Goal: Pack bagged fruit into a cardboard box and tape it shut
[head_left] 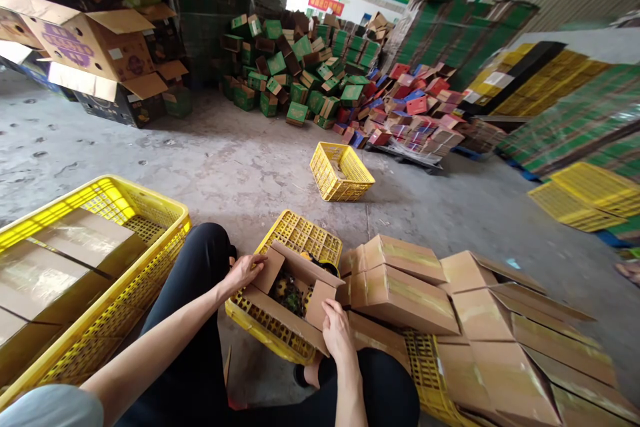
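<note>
A small cardboard box (287, 325) stands in front of me with its flaps raised, on an upturned yellow crate (305, 237). Dark, green and yellowish contents (291, 295) show inside it, too small to identify. My left hand (243, 273) is at the box's left end flap, fingers closed on its edge. At the opposite end, my right hand (336, 325) pinches the right flap between thumb and fingers. A yellow and black object (320, 263) lies just behind the box, partly hidden; it could be a tape dispenser.
On my left stands a large yellow crate (183, 213) holding taped cartons (75, 247). Taped cartons (400, 280) and open-flapped boxes (490, 320) are stacked close on my right. Ahead is another yellow crate (343, 173), with heaped green boxes (297, 83) behind.
</note>
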The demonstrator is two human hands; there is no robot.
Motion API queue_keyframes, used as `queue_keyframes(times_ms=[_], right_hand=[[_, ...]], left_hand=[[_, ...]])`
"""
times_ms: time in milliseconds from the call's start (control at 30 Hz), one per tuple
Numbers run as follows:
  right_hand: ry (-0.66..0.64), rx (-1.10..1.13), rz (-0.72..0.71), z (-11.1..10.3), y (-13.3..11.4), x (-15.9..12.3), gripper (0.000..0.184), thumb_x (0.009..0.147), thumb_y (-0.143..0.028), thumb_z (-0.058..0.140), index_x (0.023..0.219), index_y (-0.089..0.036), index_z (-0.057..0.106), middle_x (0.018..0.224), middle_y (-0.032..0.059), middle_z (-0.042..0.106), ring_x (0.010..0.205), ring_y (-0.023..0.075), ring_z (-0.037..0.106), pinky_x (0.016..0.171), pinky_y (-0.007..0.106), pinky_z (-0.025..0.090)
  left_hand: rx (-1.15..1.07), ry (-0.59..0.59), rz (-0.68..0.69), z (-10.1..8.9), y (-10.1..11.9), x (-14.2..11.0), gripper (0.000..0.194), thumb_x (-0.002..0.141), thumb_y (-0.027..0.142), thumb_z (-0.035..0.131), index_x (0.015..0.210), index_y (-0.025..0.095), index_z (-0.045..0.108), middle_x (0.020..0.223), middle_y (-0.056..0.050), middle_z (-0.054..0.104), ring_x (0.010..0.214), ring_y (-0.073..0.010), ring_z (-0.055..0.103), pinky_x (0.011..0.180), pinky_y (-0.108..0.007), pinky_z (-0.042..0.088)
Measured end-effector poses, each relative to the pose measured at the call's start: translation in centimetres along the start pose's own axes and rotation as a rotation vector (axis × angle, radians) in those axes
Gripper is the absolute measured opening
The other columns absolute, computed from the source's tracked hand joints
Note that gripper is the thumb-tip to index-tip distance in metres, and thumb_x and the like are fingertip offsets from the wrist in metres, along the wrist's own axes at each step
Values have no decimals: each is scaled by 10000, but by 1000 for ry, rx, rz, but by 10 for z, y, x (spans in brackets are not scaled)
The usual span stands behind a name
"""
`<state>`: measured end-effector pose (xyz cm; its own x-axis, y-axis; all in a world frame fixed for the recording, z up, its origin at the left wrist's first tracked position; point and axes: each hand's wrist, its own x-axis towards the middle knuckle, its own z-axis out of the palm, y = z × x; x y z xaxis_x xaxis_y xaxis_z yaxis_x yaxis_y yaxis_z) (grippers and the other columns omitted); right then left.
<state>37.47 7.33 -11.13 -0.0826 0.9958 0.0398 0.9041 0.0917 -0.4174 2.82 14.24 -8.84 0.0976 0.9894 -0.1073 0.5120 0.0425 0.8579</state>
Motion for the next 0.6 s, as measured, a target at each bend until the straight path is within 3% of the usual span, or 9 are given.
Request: queue_keyframes(times_ms=[167, 500, 600], right_hand=[[-76, 41, -31, -9, 5, -4, 727, 738, 29, 459, 1343, -222, 774, 1418, 114, 711, 1337, 281, 669, 1199, 409, 522], [-285, 53, -81, -30, 17, -13, 893, 711, 39, 474, 1519, -310, 622, 1635, 36, 550, 1531, 242, 475, 1289, 440, 398], [-344, 63, -70, -33, 16, -17, 852, 789, -41, 518, 1596, -312, 521, 1683, 36, 488, 1579, 238, 400, 1303, 443, 360]], left_hand=[[1, 4, -3, 1, -3, 0, 369, 915, 220, 577, 1196, 188, 812, 1244, -92, 805, 1193, -290, 751, 1111, -370, 534], [-17, 0, -8, 2, -7, 0, 396, 908, 240, 580, 1236, 200, 797, 1243, -84, 806, 1184, -281, 751, 1112, -374, 530], [-18, -5, -16, 2, -7, 0, 397, 907, 241, 578, 1236, 200, 797, 1231, -90, 810, 1195, -281, 747, 1121, -377, 520]])
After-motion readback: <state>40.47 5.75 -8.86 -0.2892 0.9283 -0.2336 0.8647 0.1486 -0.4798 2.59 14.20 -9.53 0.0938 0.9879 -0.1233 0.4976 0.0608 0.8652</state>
